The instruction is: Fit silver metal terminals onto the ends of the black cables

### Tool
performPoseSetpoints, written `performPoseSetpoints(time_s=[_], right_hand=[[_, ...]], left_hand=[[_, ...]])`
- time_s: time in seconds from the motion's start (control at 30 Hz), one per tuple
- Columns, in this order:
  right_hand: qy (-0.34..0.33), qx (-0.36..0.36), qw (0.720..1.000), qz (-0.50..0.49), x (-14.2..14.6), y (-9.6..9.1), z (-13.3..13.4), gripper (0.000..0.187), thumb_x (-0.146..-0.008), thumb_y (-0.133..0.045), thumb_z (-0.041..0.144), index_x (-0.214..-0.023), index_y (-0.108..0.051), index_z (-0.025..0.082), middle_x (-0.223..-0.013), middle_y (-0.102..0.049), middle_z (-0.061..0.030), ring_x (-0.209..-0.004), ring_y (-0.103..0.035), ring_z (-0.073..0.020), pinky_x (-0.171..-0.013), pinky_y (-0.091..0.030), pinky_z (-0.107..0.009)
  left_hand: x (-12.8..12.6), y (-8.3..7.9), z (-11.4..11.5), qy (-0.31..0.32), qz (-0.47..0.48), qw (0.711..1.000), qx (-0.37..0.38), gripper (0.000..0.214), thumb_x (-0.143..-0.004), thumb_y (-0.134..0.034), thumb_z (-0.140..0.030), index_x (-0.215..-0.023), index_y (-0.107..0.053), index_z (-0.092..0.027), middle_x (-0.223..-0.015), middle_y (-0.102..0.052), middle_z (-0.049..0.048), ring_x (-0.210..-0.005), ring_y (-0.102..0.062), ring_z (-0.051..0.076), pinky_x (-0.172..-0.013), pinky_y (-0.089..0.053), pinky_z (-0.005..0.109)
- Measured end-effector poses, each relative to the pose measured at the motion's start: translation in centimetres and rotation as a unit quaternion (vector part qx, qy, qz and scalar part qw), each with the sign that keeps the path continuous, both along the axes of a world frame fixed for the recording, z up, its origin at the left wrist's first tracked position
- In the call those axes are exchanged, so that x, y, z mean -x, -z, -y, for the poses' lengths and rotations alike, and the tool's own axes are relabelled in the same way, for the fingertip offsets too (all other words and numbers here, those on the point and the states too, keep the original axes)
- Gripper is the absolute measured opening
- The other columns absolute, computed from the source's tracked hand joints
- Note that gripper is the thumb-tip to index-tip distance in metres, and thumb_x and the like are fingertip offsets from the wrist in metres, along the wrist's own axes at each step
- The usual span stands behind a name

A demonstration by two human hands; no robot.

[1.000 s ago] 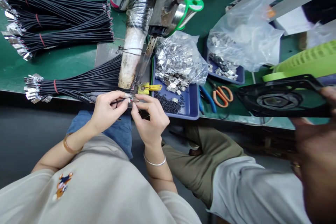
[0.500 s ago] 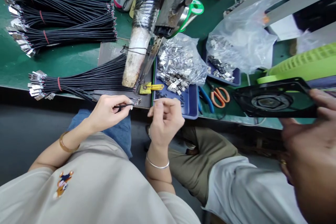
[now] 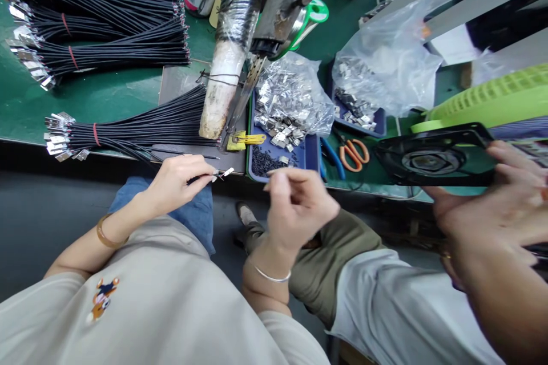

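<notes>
My left hand (image 3: pixel 182 179) is closed in a pinch on a black cable, just off the table's front edge. A small silver metal connector (image 3: pixel 228 171) sticks out past the fingertips at the cable's end. My right hand (image 3: pixel 299 205) hangs in front of the blue tray (image 3: pixel 314 154), thumb and fingertips drawn together. What they hold, if anything, is too small and blurred to make out. In that tray lie small black tube-like pieces (image 3: pixel 265 161), loose metal connector shells (image 3: pixel 286 136) and a plastic bag of shells (image 3: pixel 295 91).
Behind my left hand lies a banded bundle of black cables (image 3: pixel 141 130), with more bundles (image 3: pixel 120 34) farther back. A duct nozzle (image 3: pixel 218 97) and a metal holder (image 3: pixel 278 28) overhang the table. Orange-handled scissors (image 3: pixel 354 155) lie right. A co-worker's hand (image 3: pixel 483 199) holds a black fan frame (image 3: pixel 436 159).
My right hand has moved right and slightly toward me, away from my left hand. The connector end at my left hand has tilted upward. The co-worker's hand and fan frame have shifted left.
</notes>
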State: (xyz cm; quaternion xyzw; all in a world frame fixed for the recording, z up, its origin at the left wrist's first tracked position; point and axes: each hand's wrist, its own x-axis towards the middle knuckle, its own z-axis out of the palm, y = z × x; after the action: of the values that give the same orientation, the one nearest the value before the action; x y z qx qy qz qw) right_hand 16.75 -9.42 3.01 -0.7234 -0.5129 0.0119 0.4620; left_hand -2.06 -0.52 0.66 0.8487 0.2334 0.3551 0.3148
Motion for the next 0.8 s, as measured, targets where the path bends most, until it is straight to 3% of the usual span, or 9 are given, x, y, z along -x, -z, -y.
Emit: performPoseSetpoints(time_s=[0.07, 0.13, 0.3, 0.37, 0.47, 0.53, 0.6, 0.7, 0.8], right_hand=[[0.052, 0.054, 0.995, 0.067, -2.6, -0.2, -0.6, 0.027, -0.092, -0.057, 0.040, -0.075, -0.064, 0.021, -0.059, -0.056, 0.0024, -0.051, -0.045, -0.0119, -0.055, -0.036, -0.027], [0.038, 0.118, 0.986, 0.109, -5.2, 0.3, -1.8, 0.026, -0.089, -0.058, 0.039, -0.070, -0.062, 0.021, -0.067, -0.063, -0.0021, -0.059, -0.052, -0.0150, -0.063, -0.038, -0.030], [-0.005, 0.249, 0.965, 0.079, -9.0, 2.3, -5.4, 0.010, -0.075, -0.065, 0.028, -0.070, -0.065, 0.019, -0.074, -0.070, -0.0052, -0.057, -0.050, -0.0148, -0.065, -0.039, -0.031], [-0.015, 0.269, 0.961, 0.057, -9.1, 2.2, -5.8, 0.008, -0.072, -0.065, 0.026, -0.068, -0.064, 0.019, -0.069, -0.068, -0.0025, -0.052, -0.045, -0.0122, -0.061, -0.037, -0.030], [0.006, 0.220, 0.975, 0.028, -7.8, 1.3, -5.1, 0.008, -0.072, -0.064, 0.026, -0.068, -0.060, 0.020, -0.060, -0.059, 0.0030, -0.047, -0.038, -0.0097, -0.057, -0.033, -0.028], [0.031, 0.137, 0.990, -0.028, -6.1, 0.7, -3.9, 0.011, -0.075, -0.063, 0.030, -0.070, -0.059, 0.021, -0.060, -0.056, 0.0041, -0.047, -0.037, -0.0092, -0.053, -0.032, -0.026], [0.006, 0.061, 0.991, -0.120, -3.9, 0.4, -2.6, 0.015, -0.078, -0.064, 0.035, -0.075, -0.060, 0.021, -0.068, -0.062, 0.0022, -0.048, -0.040, -0.0085, -0.050, -0.032, -0.024], [-0.079, 0.074, 0.973, -0.204, -0.7, 0.7, -1.5, 0.016, -0.079, -0.068, 0.035, -0.079, -0.066, 0.020, -0.075, -0.066, 0.0018, -0.045, -0.034, -0.0055, -0.044, -0.026, -0.022], [-0.106, 0.091, 0.968, -0.206, 1.3, 1.5, -1.6, 0.017, -0.085, -0.064, 0.034, -0.082, -0.070, 0.019, -0.080, -0.071, -0.0006, -0.049, -0.039, -0.0064, -0.046, -0.030, -0.023]], left_hand=[[0.1, 0.0, -0.2, 0.024, -0.021, 0.999, -0.015, 0.019, -0.097, -0.057, -0.015, -0.086, -0.073, -0.015, -0.079, -0.075, 0.0055, -0.072, -0.066, 0.015, -0.072, -0.049, 0.025], [0.2, -0.2, -0.7, 0.050, -0.036, 0.998, 0.019, 0.022, -0.097, -0.056, -0.017, -0.084, -0.073, -0.015, -0.078, -0.075, 0.0057, -0.069, -0.066, 0.015, -0.071, -0.049, 0.025], [0.2, -0.8, -2.2, 0.089, -0.037, 0.958, 0.272, 0.023, -0.092, -0.056, -0.024, -0.076, -0.068, -0.014, -0.058, -0.066, 0.0000, -0.047, -0.054, 0.009, -0.051, -0.041, 0.019], [-0.1, -0.9, -2.4, 0.075, -0.010, 0.941, 0.329, 0.020, -0.087, -0.058, -0.027, -0.076, -0.068, -0.013, -0.055, -0.063, -0.0007, -0.047, -0.052, 0.008, -0.050, -0.040, 0.019], [-0.7, -0.8, -2.1, 0.028, 0.025, 0.937, 0.346, 0.016, -0.082, -0.060, -0.026, -0.078, -0.068, -0.013, -0.054, -0.058, -0.0027, -0.049, -0.049, 0.007, -0.051, -0.039, 0.019], [-1.2, -0.6, -1.7, -0.004, 0.033, 0.940, 0.340, 0.014, -0.079, -0.061, -0.025, -0.073, -0.065, -0.013, -0.056, -0.057, -0.0030, -0.051, -0.047, 0.007, -0.052, -0.039, 0.018], [-1.6, -0.3, -1.4, -0.034, 0.036, 0.943, 0.330, 0.014, -0.077, -0.061, -0.025, -0.070, -0.063, -0.014, -0.060, -0.059, -0.0018, -0.055, -0.049, 0.007, -0.056, -0.041, 0.019], [-1.9, 0.0, -1.1, -0.066, 0.041, 0.946, 0.315, 0.013, -0.075, -0.062, -0.025, -0.069, -0.063, -0.014, -0.064, -0.062, -0.0001, -0.060, -0.053, 0.009, -0.059, -0.043, 0.020], [-2.0, 0.1, -1.0, -0.077, 0.034, 0.950, 0.302, 0.012, -0.074, -0.061, -0.024, -0.068, -0.062, -0.014, -0.064, -0.061, -0.0003, -0.060, -0.051, 0.009, -0.057, -0.041, 0.020]])
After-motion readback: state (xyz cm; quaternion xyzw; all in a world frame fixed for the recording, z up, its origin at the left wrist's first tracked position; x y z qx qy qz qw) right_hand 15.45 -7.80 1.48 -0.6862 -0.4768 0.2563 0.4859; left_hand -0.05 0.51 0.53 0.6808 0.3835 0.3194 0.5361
